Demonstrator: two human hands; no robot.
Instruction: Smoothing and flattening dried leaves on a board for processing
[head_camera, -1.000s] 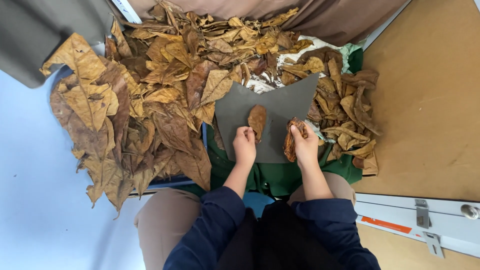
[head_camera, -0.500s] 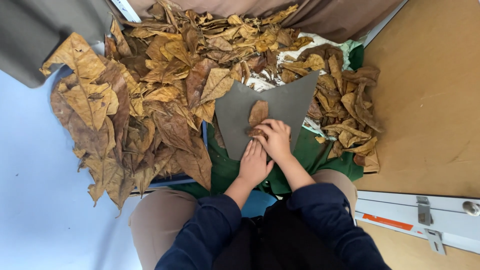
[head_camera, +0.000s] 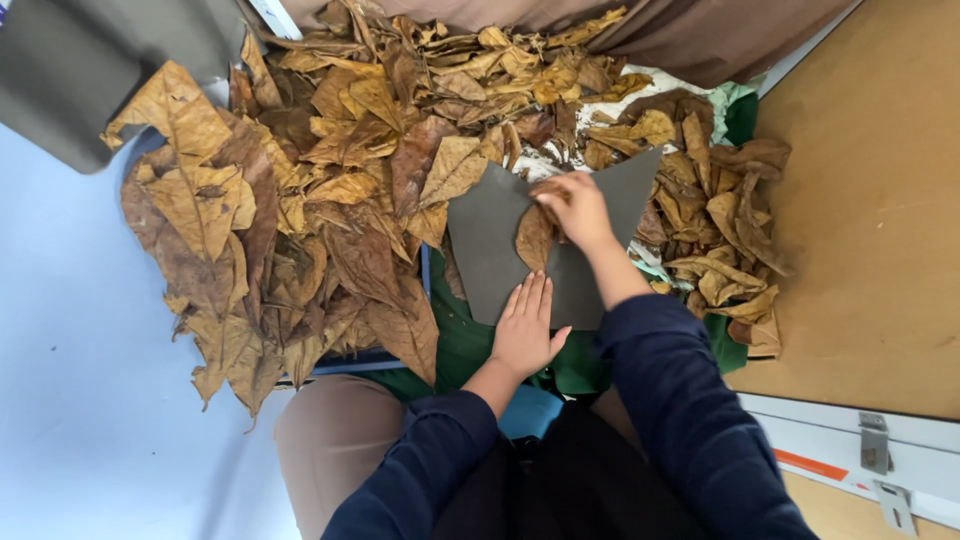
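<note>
A dark grey sheet (head_camera: 490, 240) lies on top of a heap of dry brown leaves (head_camera: 330, 170). One brown leaf (head_camera: 533, 240) rests on the sheet. My right hand (head_camera: 575, 208) reaches over the sheet's upper part, fingers curled on the top of that leaf. My left hand (head_camera: 525, 325) lies flat, fingers together, pressing the sheet's lower edge. Both arms wear dark blue sleeves.
More dry leaves (head_camera: 725, 240) are piled right of the sheet over a green cloth (head_camera: 460, 345). A brown board (head_camera: 880, 200) fills the right side. A white panel with metal latches (head_camera: 875, 445) sits lower right. Pale blue floor (head_camera: 70, 380) lies at left.
My right hand has moved up the sheet from beside my left hand to the leaf's top. My left hand has flattened on the sheet's lower edge.
</note>
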